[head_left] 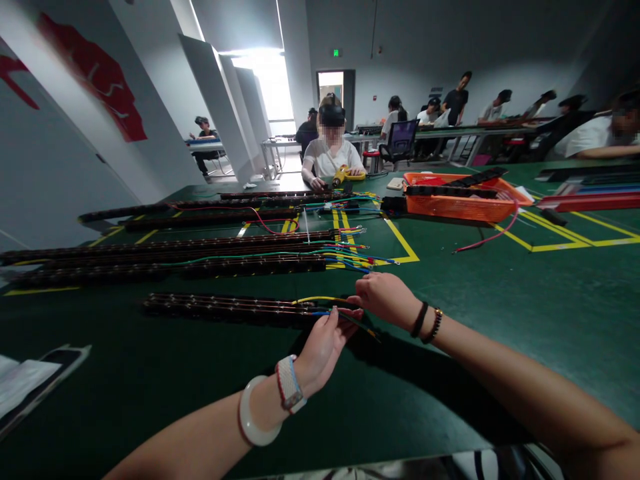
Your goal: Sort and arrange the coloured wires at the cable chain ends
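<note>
A short black cable bundle (225,307) with coppery strands lies on the green table in front of me. My left hand (320,350) is closed around the loose wires at its right end, with a blue wire (321,313) running in under the thumb. From the same end a yellow wire (320,299) curves up to my right hand (386,297), whose fingers are pinched together on it. The exact grip there is partly hidden. A dark green wire (363,325) sticks out past my left fingertips, its tip pointing right and down.
Longer black bundles (250,267) with coloured wire ends lie just beyond. An orange basket (460,208) stands at back right, a red cable (480,245) hanging from it. Across the table sits a person (333,150) beside a yellow tool (345,175). Papers on a tray (43,383) lie left.
</note>
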Tool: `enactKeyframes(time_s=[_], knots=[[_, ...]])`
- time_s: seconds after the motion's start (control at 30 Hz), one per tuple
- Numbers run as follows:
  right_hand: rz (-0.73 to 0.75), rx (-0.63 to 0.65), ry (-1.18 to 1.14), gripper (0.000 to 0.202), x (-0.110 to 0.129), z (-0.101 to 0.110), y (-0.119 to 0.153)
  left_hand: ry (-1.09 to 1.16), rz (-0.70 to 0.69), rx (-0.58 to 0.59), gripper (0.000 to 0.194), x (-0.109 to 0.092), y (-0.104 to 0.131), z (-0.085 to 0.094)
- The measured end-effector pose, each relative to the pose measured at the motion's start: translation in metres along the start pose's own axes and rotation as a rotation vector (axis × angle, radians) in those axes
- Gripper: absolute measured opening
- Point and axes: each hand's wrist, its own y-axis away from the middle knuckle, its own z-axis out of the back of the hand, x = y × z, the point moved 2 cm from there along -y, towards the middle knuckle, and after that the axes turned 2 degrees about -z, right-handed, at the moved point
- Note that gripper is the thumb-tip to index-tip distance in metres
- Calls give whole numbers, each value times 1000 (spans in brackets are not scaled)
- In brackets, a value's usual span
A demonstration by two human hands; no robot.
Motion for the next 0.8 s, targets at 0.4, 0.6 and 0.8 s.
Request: enactKeyframes(time_s=[0.4, 0.6, 0.8], knots=[[159, 165, 66, 27, 25, -16, 23, 38, 6, -48, 19, 3, -3, 1], [126, 170, 62, 21, 14, -5, 19, 37, -6, -2, 22, 0, -1, -2], [55, 137, 64, 22, 1, 0, 8, -22, -18, -15, 22, 0, 2, -2]])
